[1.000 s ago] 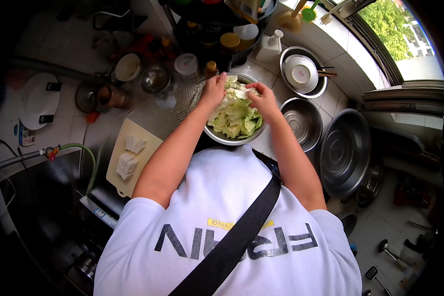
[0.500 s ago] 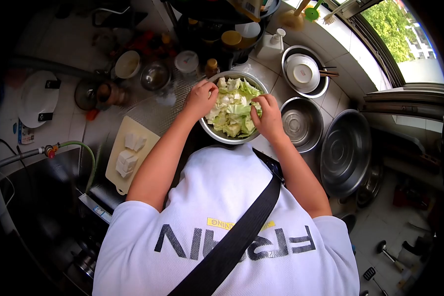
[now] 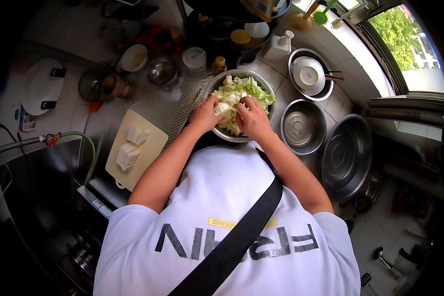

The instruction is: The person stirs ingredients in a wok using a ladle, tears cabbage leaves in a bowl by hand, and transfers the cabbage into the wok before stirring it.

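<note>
A steel basin (image 3: 254,75) in front of me is filled with torn pieces of pale green cabbage (image 3: 232,89). My left hand (image 3: 205,116) is at the basin's left side, its fingers closed on a whitish piece of cabbage. My right hand (image 3: 253,119) reaches over the near right part of the basin. Its fingers are curled and pinched against the same piece, close to the left fingertips. Both hands partly cover the leaves beneath them.
Left of the basin, a cutting board (image 3: 155,130) bears white tofu-like blocks (image 3: 127,156). To the right stand an empty steel bowl (image 3: 305,129), a large dark basin (image 3: 348,155) and a bowl (image 3: 325,93) with white dishes and chopsticks. A soap pump bottle (image 3: 279,47) stands behind.
My hands have come closer together and lower over the near part of the basin, now meeting at a cabbage piece. The view has shifted slightly.
</note>
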`<state>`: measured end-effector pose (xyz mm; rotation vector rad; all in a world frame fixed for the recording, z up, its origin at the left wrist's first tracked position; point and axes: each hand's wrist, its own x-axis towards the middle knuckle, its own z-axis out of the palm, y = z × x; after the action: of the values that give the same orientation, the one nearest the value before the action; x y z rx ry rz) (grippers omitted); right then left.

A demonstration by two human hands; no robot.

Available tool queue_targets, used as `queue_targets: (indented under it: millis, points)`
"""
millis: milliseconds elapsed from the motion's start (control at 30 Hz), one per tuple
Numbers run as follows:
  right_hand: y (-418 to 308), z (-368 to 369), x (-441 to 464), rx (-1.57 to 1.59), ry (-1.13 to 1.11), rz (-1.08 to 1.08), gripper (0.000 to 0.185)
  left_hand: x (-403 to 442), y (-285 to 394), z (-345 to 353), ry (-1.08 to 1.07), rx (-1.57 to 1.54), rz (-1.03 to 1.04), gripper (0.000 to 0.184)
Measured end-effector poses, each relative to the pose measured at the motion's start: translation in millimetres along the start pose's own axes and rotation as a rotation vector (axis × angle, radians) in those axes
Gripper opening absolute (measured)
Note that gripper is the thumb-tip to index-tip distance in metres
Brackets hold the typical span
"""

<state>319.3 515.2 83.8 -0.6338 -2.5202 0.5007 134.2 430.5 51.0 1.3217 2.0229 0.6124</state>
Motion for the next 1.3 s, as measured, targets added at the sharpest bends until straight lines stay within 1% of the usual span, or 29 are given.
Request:
queue_targets:
  millis: [33,100,133,233,333,433,533,633,667,733,767,800,900,933,1033,1133,1233,1300]
  points:
    - [4,1,1,-0.028,0.032,0.043,0.024,1,-3,-1,-0.037,-0.048,-0.024,0.045]
    - [13,1,3,-0.089,0.095,0.134,0.028,1,-6,0,-0.041,-0.153,-0.072,0.045]
    - [21,4,0,-0.061,0.032,0.172,0.032,1,-7,2,-0.045,-0.205,-0.095,0.045]
    - [27,0,-10,0.016,-0.062,0.226,0.029,2,-6,5,0.005,-0.206,-0.105,0.044]
    - [27,-7,-24,0.056,-0.098,0.268,0.026,2,-3,8,0.074,-0.223,-0.071,0.044]
    - [26,-16,-33,0.138,-0.095,0.300,0.022,0,4,8,0.112,-0.004,0.026,0.043]
    - [34,-23,-25,0.240,-0.142,0.494,0.021,-2,11,6,0.059,-0.018,-0.008,0.047]
    - [31,-19,-4,0.098,0.167,0.340,0.019,-4,7,9,0.066,-0.017,0.068,0.048]
    - [28,-16,7,0.056,0.179,0.194,0.019,-5,6,8,0.052,-0.043,0.033,0.048]
    - [31,-2,15,-0.051,-0.102,0.057,0.018,-8,7,5,0.024,-0.094,-0.037,0.048]
    - [33,5,15,-0.103,-0.245,-0.013,0.018,-8,3,7,0.052,-0.085,-0.017,0.047]
    - [34,12,16,-0.232,-0.350,0.054,0.023,-7,-1,8,0.083,-0.076,0.003,0.047]
    - [41,11,11,-0.284,-0.419,0.215,0.027,-6,-7,10,0.155,-0.092,0.009,0.047]
    - [40,10,10,-0.260,-0.430,0.254,0.034,-9,-6,10,0.174,-0.107,-0.002,0.047]
    - [33,8,15,-0.285,-0.511,0.314,0.044,-10,-3,11,0.172,-0.103,-0.055,0.047]
    - [25,22,21,-0.347,-0.466,0.331,0.046,-10,-3,12,0.179,-0.098,-0.073,0.049]
    - [25,25,28,-0.291,-0.457,0.379,0.050,-8,-7,10,0.162,-0.113,0.030,0.052]
    - [28,21,22,-0.275,-0.366,0.288,0.049,-9,-4,8,0.165,-0.134,0.011,0.050]
